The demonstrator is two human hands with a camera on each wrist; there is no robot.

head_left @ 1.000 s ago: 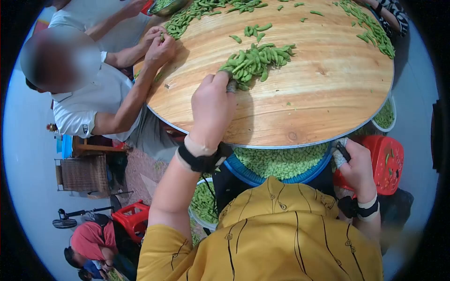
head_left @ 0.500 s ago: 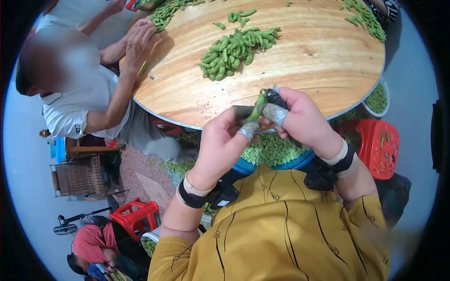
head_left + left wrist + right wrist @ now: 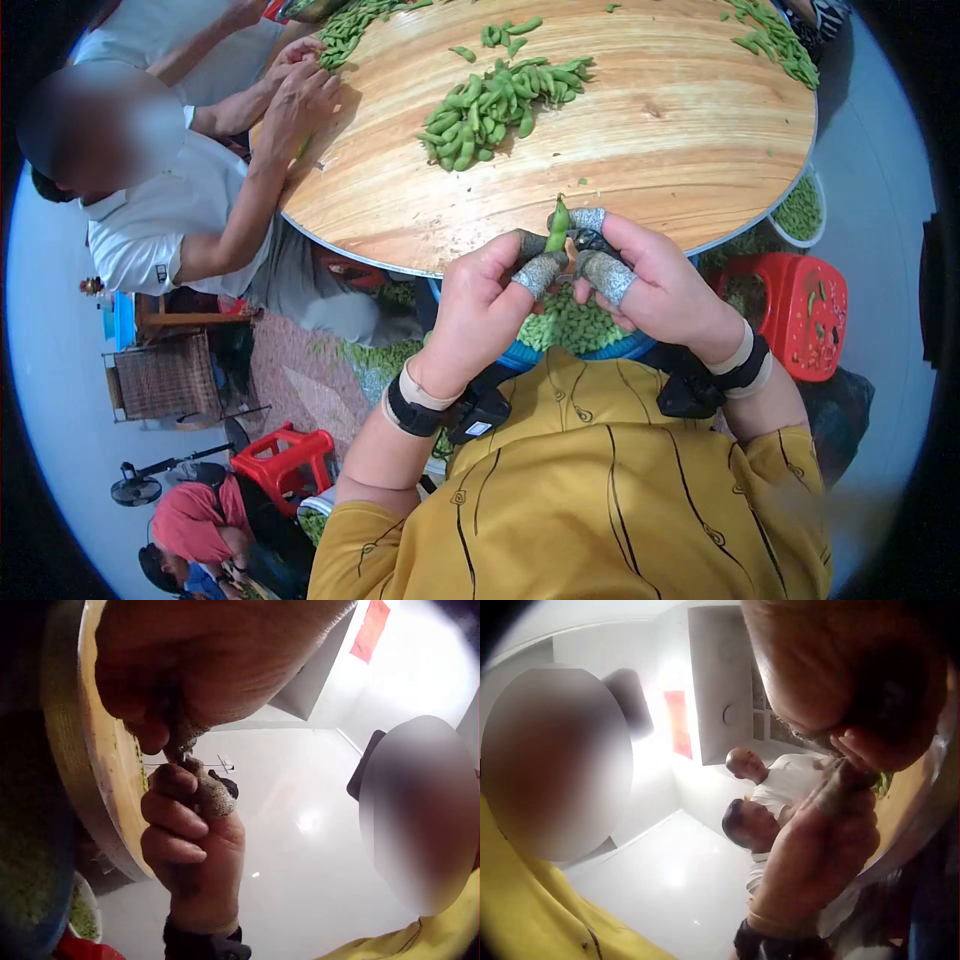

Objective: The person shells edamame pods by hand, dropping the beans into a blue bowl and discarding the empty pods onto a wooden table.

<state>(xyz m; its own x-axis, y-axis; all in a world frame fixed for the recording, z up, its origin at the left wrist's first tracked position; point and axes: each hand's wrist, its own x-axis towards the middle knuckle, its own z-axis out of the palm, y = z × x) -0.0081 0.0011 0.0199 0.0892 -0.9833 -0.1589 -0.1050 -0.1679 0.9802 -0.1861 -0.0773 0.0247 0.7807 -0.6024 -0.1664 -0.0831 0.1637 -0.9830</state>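
In the head view a green pod (image 3: 559, 226) stands upright between the two hands, over the near edge of the round wooden table (image 3: 640, 170). My left hand (image 3: 486, 288) pinches it between a wrapped thumb and a darkened forefinger. From the other side my right hand (image 3: 655, 285), with tape on thumb and forefinger, curls its fingers round the same pod. Under both hands, a blue basket (image 3: 628, 345) holds shelled beans (image 3: 572, 324). A heap of pods (image 3: 480, 118) lies on the table beyond the hands. Both wrist views show the fingertips meeting, with the pod mostly hidden.
A red stool (image 3: 812, 325) with a few pods on it stands at the right, near a white bucket (image 3: 803, 212) of green pods. At the left a person in a white shirt (image 3: 150, 235) works at the table's edge. Another red stool (image 3: 285, 462) is at lower left.
My left hand has come back from the heap with a pod, and my right hand has risen from beside the basket to meet it. Since the middle frame the pod has turned more upright.
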